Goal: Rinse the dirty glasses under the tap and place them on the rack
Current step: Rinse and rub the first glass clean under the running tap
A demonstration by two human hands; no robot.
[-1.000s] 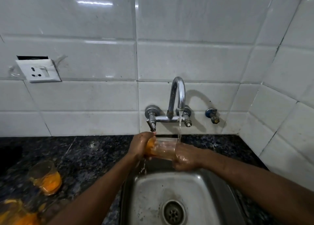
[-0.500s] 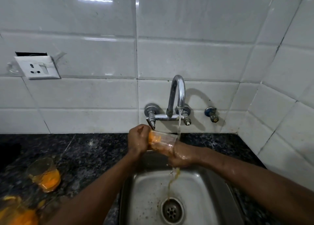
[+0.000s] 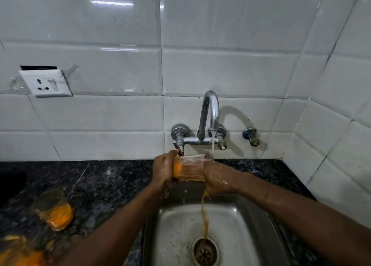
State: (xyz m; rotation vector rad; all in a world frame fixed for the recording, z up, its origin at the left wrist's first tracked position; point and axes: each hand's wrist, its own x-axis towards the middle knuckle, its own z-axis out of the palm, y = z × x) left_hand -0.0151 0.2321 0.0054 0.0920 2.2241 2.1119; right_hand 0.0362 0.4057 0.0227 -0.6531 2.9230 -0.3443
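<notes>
Glass (image 3: 190,168) below the tap (image 3: 210,113): left hand (image 3: 163,171) grip is wrapping its base, right hand (image 3: 217,177) grip is wrapping its mouth; orange liquid (image 3: 204,215) is draining below.

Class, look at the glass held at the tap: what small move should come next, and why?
Probably tilt the glass so water from the tap reaches its base: orange residue sits there beside the left hand, and the runoff below the right hand into the sink runs orange.

We reach both arms out ahead; our left hand (image 3: 163,170) grips the glass (image 3: 190,168) by its base, our right hand (image 3: 217,178) clasps its mouth.
</notes>
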